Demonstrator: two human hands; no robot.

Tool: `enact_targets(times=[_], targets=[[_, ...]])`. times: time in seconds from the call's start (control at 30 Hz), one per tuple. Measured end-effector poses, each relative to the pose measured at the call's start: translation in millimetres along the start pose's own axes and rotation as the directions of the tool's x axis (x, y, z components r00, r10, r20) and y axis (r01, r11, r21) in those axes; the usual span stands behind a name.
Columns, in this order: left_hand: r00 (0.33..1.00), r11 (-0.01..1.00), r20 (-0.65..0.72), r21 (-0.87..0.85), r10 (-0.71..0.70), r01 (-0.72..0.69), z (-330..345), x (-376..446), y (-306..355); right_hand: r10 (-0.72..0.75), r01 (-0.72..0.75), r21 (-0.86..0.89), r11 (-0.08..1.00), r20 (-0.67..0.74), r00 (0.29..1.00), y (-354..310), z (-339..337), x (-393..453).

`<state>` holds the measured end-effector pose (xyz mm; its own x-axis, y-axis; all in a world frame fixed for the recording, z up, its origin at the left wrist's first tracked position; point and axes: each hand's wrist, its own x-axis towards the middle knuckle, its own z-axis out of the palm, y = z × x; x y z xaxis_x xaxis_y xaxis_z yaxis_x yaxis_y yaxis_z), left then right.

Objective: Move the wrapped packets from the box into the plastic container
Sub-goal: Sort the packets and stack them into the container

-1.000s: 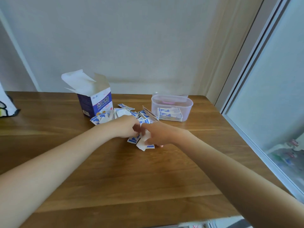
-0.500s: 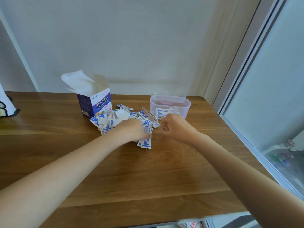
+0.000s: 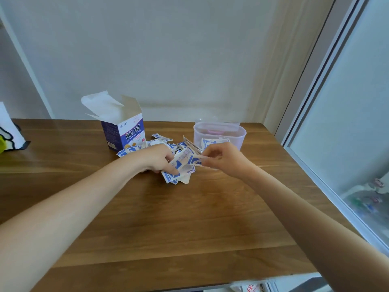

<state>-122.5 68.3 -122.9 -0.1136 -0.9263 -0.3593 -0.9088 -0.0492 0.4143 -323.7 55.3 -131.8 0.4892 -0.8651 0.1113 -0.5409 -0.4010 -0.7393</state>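
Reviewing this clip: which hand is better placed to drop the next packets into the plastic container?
Right. The right hand already pinches a packet and sits just in front of the plastic container. The left hand holds a bunch of packets farther from it, nearer the box.

Blue-and-white wrapped packets (image 3: pixel 168 144) lie heaped between the open-flapped box (image 3: pixel 124 131) and the translucent plastic container (image 3: pixel 237 133), which holds several.
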Motion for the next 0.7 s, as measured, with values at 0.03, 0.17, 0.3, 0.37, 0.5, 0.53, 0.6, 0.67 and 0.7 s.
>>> enact_targets(times=[0.03, 0.17, 0.3, 0.37, 0.5, 0.53, 0.6, 0.67, 0.7], targets=[[0.999, 1.0, 0.036, 0.024, 0.014, -0.015, -3, -1, 1, -0.056, 0.056, -0.071, 0.996, -0.002, 0.998, -3, 0, 1], [0.982, 0.989, 0.13, 0.037, 0.139, -0.144, -8, -6, 17, -0.178, 0.234, -0.361, 0.902, 0.182, 0.967, -19, 10, 6], [0.972, 0.974, 0.091, 0.051, 0.217, -0.222, -8, -7, 20, -0.117, 0.131, -0.363, 0.922, 0.061, 0.991, -24, 12, 6], [0.969, 0.969, 0.061, 0.046, 0.239, -0.242, -10, -9, 11, -0.078, 0.062, -0.273, 0.96, -0.049, 0.996, -20, 4, 5], [0.985, 0.985, -0.037, -0.002, 0.17, -0.17, -14, -11, -4, 0.015, -0.043, -0.146, 0.988, -0.188, 0.982, -10, -13, 2], [0.989, 0.991, -0.063, -0.011, 0.136, -0.137, -15, -11, -6, 0.014, -0.043, -0.126, 0.991, -0.217, 0.976, -10, -16, 1], [0.991, 0.996, -0.098, -0.024, 0.087, -0.09, -14, -11, -6, -0.001, -0.013, -0.088, 0.996, -0.155, 0.988, -13, -17, -1], [0.989, 0.994, -0.107, -0.013, 0.104, -0.106, -12, -12, 1, -0.026, 0.023, -0.135, 0.991, -0.022, 0.999, -22, -9, -2], [0.987, 0.991, -0.1, -0.015, 0.13, -0.132, -11, -13, 6, -0.053, 0.056, -0.19, 0.98, 0.021, 0.998, -25, -3, -1]])
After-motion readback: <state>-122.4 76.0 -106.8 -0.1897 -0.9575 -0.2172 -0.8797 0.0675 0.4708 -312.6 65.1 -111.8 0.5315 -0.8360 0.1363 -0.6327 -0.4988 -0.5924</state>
